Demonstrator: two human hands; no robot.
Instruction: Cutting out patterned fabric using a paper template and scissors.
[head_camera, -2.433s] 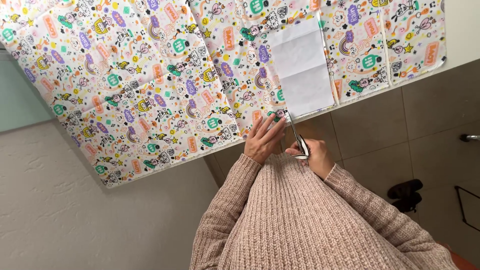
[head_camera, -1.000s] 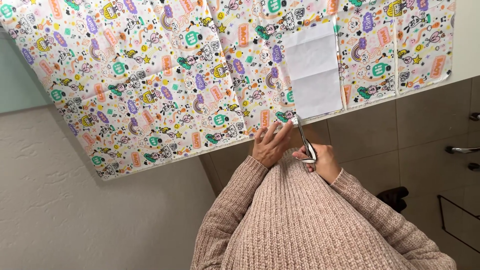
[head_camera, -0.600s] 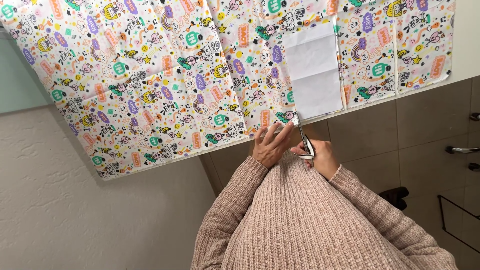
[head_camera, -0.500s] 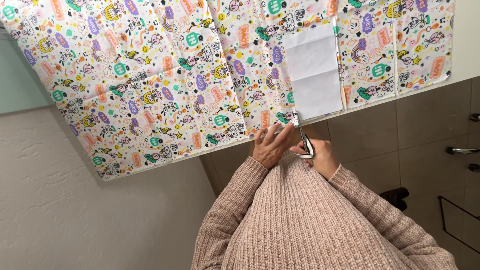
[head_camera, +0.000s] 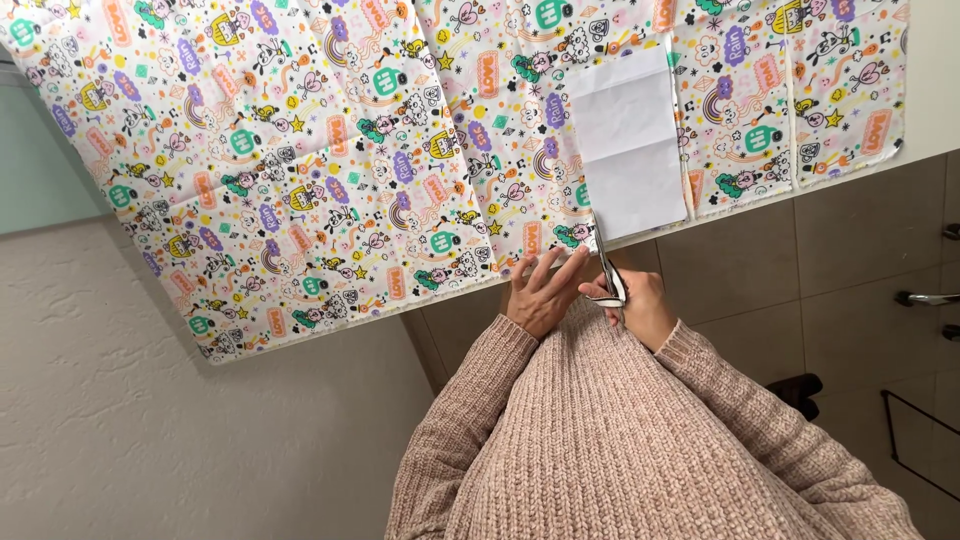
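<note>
A big cloth (head_camera: 330, 160) with bright cartoon pictures lies spread flat on the table (head_camera: 935, 90). A white paper (head_camera: 630, 150) sits on top of the cloth, near the table edge closest to the person.

The right hand (head_camera: 645, 305) holds the scissors (head_camera: 607, 270). Its fingers are curled tight through the handles. The blades point up at the cloth edge, just at the left bottom corner of the paper. The blades look almost closed, but they are thin and hard to see.

The left hand (head_camera: 545, 290) rests on the cloth edge right beside the scissors. Its fingers are spread out flat and press the cloth down. It grips nothing.

The cut looks like it is only at the start. The blades are just at the edge of the cloth, and no long cut shows along the paper. Nearly the whole side of the paper looks still to be cut, and the other sides too. The cloth looks to be in one piece.
</note>
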